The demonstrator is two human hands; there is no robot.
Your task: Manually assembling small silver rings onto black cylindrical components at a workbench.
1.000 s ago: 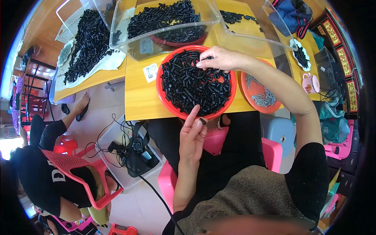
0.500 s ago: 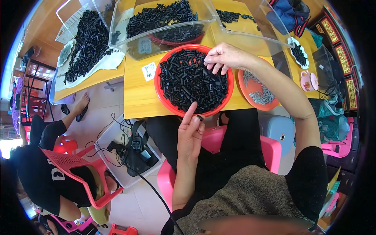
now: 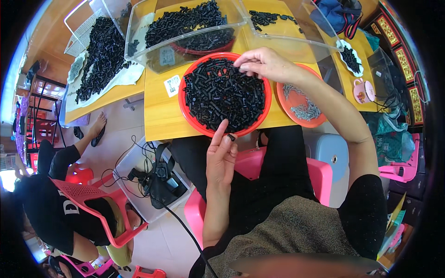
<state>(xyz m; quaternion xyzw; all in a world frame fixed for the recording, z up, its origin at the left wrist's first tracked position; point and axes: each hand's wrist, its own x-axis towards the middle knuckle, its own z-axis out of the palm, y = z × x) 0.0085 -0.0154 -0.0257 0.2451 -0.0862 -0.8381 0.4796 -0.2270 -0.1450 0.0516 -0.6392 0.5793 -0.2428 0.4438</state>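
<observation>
Pinching one small black tube (image 3: 231, 137), the person's left hand (image 3: 220, 160) sits just off the table's near edge, thumb closed against the bent fingers, forefinger extended to the bowl's near rim. The tube is short, dark and smooth-looking; its long axis seems to slant, but it is too small to tell which way its ends face.

A round, glossy red plastic bowl (image 3: 182, 103) rests at the near edge of the yellow wood-grain table (image 3: 160, 120), filled with loose black tubes (image 3: 218, 99) pointing every way. The right hand (image 3: 271, 65) is above the bowl's far right rim, thumb and fingertips close together; whether they grip a piece cannot be told.

Its forearm crosses over an orange plate (image 3: 313, 123) of thin grey metal pieces (image 3: 306, 112), near the table's right edge, hiding part of it. Beyond the bowl, toward the far edge, stands a clear plastic bin (image 3: 155, 60). A white printed card (image 3: 172, 86) lies by the left edge.
</observation>
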